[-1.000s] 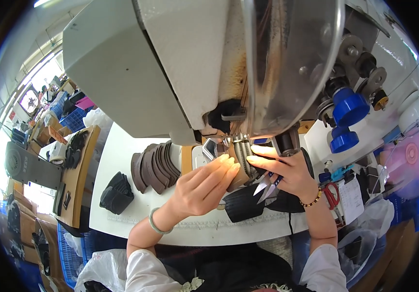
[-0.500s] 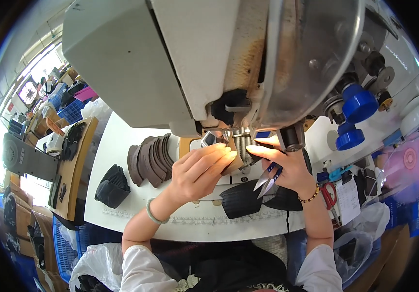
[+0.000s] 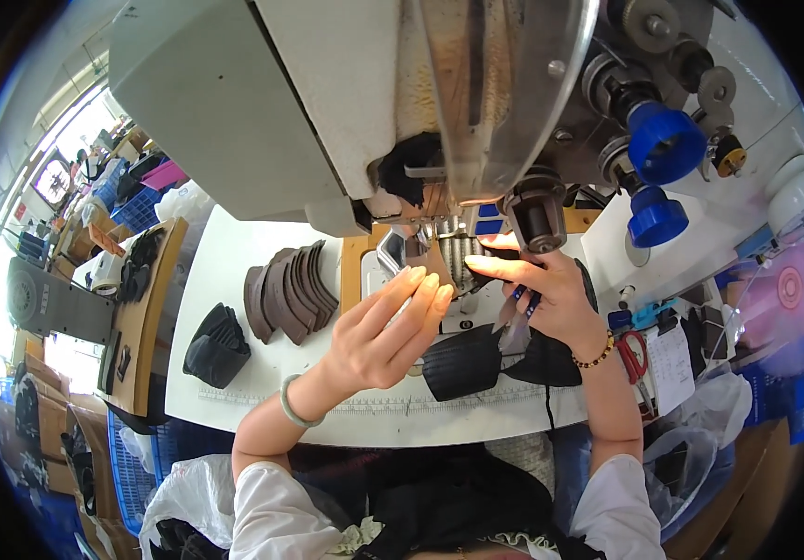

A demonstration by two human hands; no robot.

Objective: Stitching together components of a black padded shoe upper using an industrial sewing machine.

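Under the head of a sewing machine (image 3: 224, 121), a brown curved piece (image 3: 436, 265) lies at the needle area. My left hand (image 3: 378, 331) pinches its near edge with fingers pressed together. Pointing inward from the other side, my right hand (image 3: 556, 294) has its index finger stretched to the metal parts at the needle. Small scissors (image 3: 514, 329) with dark blue patterned handles are tucked in its palm, blades downward. Black padded pieces (image 3: 462, 362) lie below this hand. The needle tip itself is hidden. Left of my left hand sits a fanned stack of brown curved pieces (image 3: 290, 291).
A folded black bundle (image 3: 217, 347) rests on the white table (image 3: 262, 392) at left. Blue knobs (image 3: 663, 140) jut from the machine at upper right. Red-handled scissors (image 3: 632, 355) and a paper sheet (image 3: 671, 369) lie at right. A wooden bench (image 3: 152, 317) stands far left.
My view has shifted, so the machine sits further left and the knobs show more fully. The brown piece shows more beyond my left fingertips. The small scissors' blades have swung to point more downward.
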